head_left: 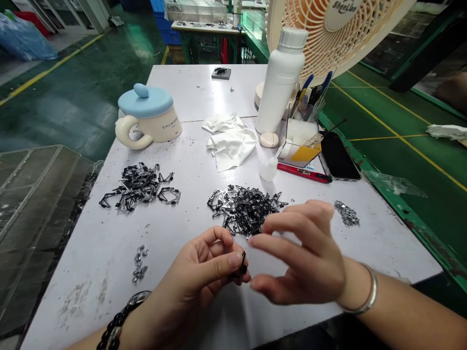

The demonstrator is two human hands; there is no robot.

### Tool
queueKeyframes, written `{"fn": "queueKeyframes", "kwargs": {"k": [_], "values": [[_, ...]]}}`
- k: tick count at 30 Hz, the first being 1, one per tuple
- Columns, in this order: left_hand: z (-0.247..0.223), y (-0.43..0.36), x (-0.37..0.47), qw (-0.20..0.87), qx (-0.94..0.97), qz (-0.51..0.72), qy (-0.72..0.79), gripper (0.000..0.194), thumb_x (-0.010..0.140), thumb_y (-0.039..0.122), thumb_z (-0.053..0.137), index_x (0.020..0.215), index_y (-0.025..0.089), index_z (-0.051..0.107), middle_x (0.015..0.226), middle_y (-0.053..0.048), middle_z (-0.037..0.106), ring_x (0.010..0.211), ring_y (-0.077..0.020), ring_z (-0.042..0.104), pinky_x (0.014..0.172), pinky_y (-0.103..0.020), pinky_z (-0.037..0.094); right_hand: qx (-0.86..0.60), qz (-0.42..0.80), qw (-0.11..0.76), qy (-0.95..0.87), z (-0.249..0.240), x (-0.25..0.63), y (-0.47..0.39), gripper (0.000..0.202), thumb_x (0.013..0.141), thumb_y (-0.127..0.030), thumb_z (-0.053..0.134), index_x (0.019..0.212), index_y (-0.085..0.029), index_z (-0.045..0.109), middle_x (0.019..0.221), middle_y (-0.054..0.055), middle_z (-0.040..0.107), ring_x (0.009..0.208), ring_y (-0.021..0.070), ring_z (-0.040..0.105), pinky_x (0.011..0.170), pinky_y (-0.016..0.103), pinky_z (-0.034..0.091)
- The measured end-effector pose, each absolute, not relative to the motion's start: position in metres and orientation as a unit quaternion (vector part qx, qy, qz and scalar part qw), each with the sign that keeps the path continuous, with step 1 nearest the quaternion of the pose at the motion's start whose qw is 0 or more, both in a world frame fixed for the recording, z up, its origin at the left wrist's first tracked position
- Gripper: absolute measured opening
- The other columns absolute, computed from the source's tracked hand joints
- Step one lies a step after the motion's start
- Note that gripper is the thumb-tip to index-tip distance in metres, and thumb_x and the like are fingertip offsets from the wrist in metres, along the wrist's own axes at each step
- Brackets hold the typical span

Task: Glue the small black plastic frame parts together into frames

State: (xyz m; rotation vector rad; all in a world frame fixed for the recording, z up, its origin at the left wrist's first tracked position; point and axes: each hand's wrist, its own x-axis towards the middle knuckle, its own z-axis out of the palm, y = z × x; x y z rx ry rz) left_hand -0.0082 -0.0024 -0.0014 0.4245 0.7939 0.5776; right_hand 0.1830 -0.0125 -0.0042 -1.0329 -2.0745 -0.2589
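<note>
My left hand (209,270) pinches a small black plastic part (242,265) between thumb and fingers, low in the middle of the view. Just right of it, my right hand (302,257) is raised with fingers apart and nothing visible between them; it is slightly blurred. Behind both hands lies a heap of small black and clear parts (242,206), partly covered by my right fingers. A second heap of similar parts (136,184) sits further left. Small shiny pieces (139,265) lie left of my left hand, and a pile of silvery pieces (346,214) is beyond my right wrist.
On the white table (189,160) stand a lidded mug (149,114), a white bottle (280,82) and a clear tool holder (301,136). White cloths (231,143) lie mid-table. A red cutter (304,173) and a phone (339,155) are at right, near a large fan (335,34).
</note>
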Motion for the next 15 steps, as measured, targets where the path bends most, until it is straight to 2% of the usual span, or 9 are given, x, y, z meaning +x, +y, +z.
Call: {"fn": "queueKeyframes", "kwargs": {"k": [4,8,12,15], "values": [[0.001,-0.001,-0.008,0.863,0.188,0.281,0.375,0.021,0.073,0.013,0.073,0.08,0.017,0.054,0.071,0.001,0.062,0.064,-0.0097,0.06,0.065,-0.018,0.049,-0.441,-0.202,0.407,-0.774,0.015,0.214,0.002,0.025,0.083,-0.042,0.056,0.089,-0.02,0.066,0.083,0.007,0.062,0.078,0.0187,0.056,0.074,0.039,0.038],[0.002,-0.001,-0.009,0.869,0.169,0.284,0.368,0.023,0.07,0.014,0.075,0.078,0.017,0.053,0.071,0.001,0.06,0.063,-0.0099,0.058,0.063,-0.019,0.049,-0.536,-0.287,0.407,-0.682,0.036,0.25,0.024,0.026,0.078,-0.039,0.062,0.091,-0.017,0.067,0.09,0.009,0.06,0.088,0.0214,0.055,0.085,0.044,0.037],[0.002,-0.001,-0.011,0.872,0.163,0.284,0.364,0.024,0.07,0.015,0.076,0.078,0.018,0.053,0.072,0.001,0.059,0.063,-0.0097,0.056,0.065,-0.02,0.049,-0.695,-0.239,0.327,-0.594,0.038,0.281,0.057,0.043,0.071,-0.042,0.067,0.105,-0.017,0.063,0.103,0.013,0.058,0.1,0.0269,0.052,0.084,0.048,0.038],[0.002,-0.001,-0.011,0.876,0.162,0.284,0.355,0.024,0.07,0.015,0.076,0.078,0.018,0.054,0.072,0.001,0.059,0.063,-0.0091,0.055,0.065,-0.02,0.048,-0.7,-0.178,0.366,-0.587,0.021,0.297,0.081,0.04,0.072,-0.031,0.067,0.11,-0.017,0.06,0.106,0.012,0.061,0.088,0.0186,0.057,0.08,0.039,0.042]]}}
